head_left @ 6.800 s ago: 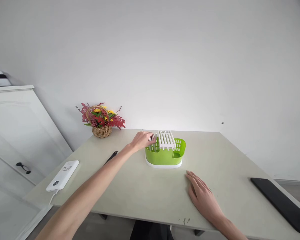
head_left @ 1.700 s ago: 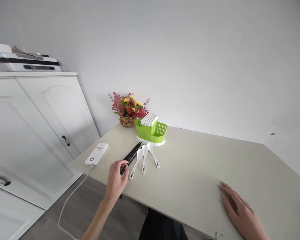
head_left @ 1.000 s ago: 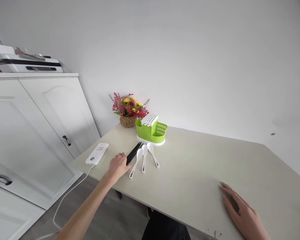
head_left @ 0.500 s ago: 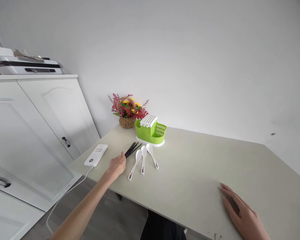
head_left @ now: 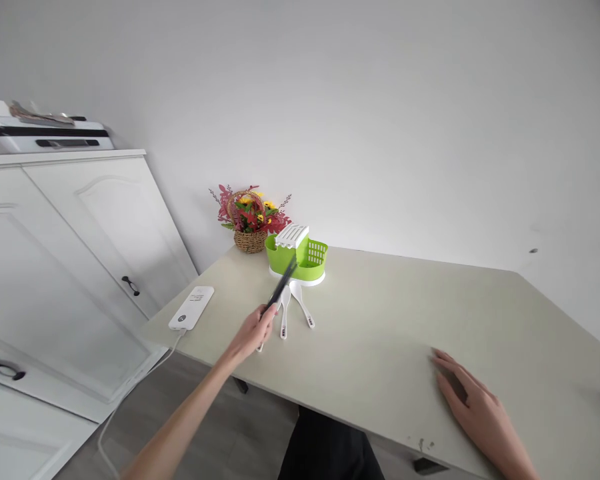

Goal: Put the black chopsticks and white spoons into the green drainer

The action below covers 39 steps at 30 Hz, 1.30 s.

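We have a bunch of black chopsticks [head_left: 285, 280] in our left hand [head_left: 257, 328], and we seem to be in the middle of carrying them. The fingers are curled closed around the near end. The far tips point up and away, in front of the green cutlery basket [head_left: 310, 272]; they are blurry, so we can't tell if they touch it.

Under and beside the sticks lie white spoons [head_left: 284, 323] on the table [head_left: 380, 320]. One is mostly hidden by our hand. We think the next move calls for a snug grip, so no stick slips out, and for care around the spoons.

Our right hand [head_left: 477, 407] rests on the near right of the table, loosely spread, with nothing in it. At the left we see a white power bank [head_left: 193, 307].
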{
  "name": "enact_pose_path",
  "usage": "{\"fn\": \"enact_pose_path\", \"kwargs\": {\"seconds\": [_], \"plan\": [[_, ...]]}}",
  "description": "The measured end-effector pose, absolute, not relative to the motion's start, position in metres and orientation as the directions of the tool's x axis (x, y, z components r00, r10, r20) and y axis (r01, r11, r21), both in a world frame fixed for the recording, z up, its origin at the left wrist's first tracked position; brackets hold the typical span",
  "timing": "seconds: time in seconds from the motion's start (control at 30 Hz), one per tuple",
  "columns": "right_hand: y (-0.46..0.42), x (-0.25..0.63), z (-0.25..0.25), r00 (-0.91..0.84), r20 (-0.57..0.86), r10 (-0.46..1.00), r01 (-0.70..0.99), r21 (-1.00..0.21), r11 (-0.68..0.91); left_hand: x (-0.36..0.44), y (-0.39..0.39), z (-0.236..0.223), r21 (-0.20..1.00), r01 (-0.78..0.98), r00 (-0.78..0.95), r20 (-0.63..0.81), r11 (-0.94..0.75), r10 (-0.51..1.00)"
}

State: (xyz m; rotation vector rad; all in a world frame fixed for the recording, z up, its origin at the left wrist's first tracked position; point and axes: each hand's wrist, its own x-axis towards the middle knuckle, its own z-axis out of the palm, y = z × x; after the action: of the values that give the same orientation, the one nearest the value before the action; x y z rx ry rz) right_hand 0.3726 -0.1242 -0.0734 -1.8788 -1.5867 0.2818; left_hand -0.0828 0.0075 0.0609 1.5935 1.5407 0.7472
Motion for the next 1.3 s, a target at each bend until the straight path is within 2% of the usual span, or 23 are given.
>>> {"fn": "enact_pose_path", "kwargs": {"seconds": [0.07,0.1,0.17,0.23,0.3,0.37,0.43,0.5,0.63,0.73,0.8,0.87,0.97,1.07,1.17,1.3], "plan": [[-0.125,0.371,-0.07,0.241,0.235,0.942,0.796,-0.603,-0.053,-0.045,0.0,0.06,0.92,0.382,0.293,-0.21,0.087,0.933],[-0.125,0.37,-0.068,0.24,0.233,0.942,0.796,-0.603,-0.053,-0.026,-0.002,0.059,0.927,0.365,0.35,-0.216,0.08,0.912],[-0.125,0.369,-0.065,0.239,0.235,0.942,0.798,-0.6,-0.053,0.007,-0.004,0.056,0.893,0.449,0.395,-0.16,-0.038,0.905],[-0.124,0.369,-0.064,0.24,0.243,0.94,0.802,-0.595,-0.051,0.033,-0.006,0.053,0.746,0.635,0.398,-0.092,-0.202,0.913],[-0.123,0.368,-0.063,0.241,0.251,0.937,0.805,-0.591,-0.049,0.051,-0.009,0.049,0.502,0.805,0.388,-0.042,-0.316,0.921],[-0.123,0.368,-0.062,0.239,0.254,0.937,0.807,-0.589,-0.046,0.063,-0.015,0.045,0.271,0.89,0.382,-0.003,-0.367,0.924],[-0.123,0.368,-0.062,0.233,0.25,0.94,0.807,-0.589,-0.043,0.07,-0.022,0.042,0.109,0.907,0.407,0.021,-0.407,0.913],[-0.123,0.369,-0.061,0.232,0.243,0.942,0.805,-0.591,-0.046,0.075,-0.029,0.04,0.015,0.901,0.434,0.013,-0.434,0.901],[-0.125,0.368,-0.06,0.243,0.233,0.941,0.8,-0.597,-0.058,0.081,-0.035,0.034,-0.097,0.877,0.469,-0.04,-0.471,0.882],[-0.125,0.368,-0.059,0.244,0.231,0.942,0.788,-0.614,-0.054,0.083,-0.036,0.027,-0.173,0.87,0.473,0.027,-0.462,0.881],[-0.124,0.368,-0.059,0.245,0.224,0.943,0.777,-0.627,-0.053,0.081,-0.036,0.022,-0.195,0.873,0.472,0.114,-0.446,0.874],[-0.124,0.368,-0.06,0.246,0.219,0.944,0.77,-0.635,-0.053,0.076,-0.037,0.018,-0.167,0.874,0.483,0.193,-0.456,0.854],[-0.124,0.369,-0.061,0.242,0.219,0.945,0.767,-0.64,-0.048,0.059,-0.036,0.017,-0.003,0.869,0.462,0.363,-0.495,0.809],[-0.124,0.371,-0.062,0.24,0.21,0.948,0.761,-0.647,-0.049,0.036,-0.026,0.017,0.193,0.892,0.249,0.544,-0.408,0.801],[-0.125,0.371,-0.061,0.239,0.209,0.948,0.759,-0.649,-0.048,0.016,-0.004,0.012,0.274,0.926,0.042,0.608,-0.259,0.793],[-0.125,0.371,-0.061,0.242,0.218,0.945,0.774,-0.632,-0.052,0.012,0.023,0.001,0.243,0.961,-0.034,0.587,-0.135,0.809]]}}
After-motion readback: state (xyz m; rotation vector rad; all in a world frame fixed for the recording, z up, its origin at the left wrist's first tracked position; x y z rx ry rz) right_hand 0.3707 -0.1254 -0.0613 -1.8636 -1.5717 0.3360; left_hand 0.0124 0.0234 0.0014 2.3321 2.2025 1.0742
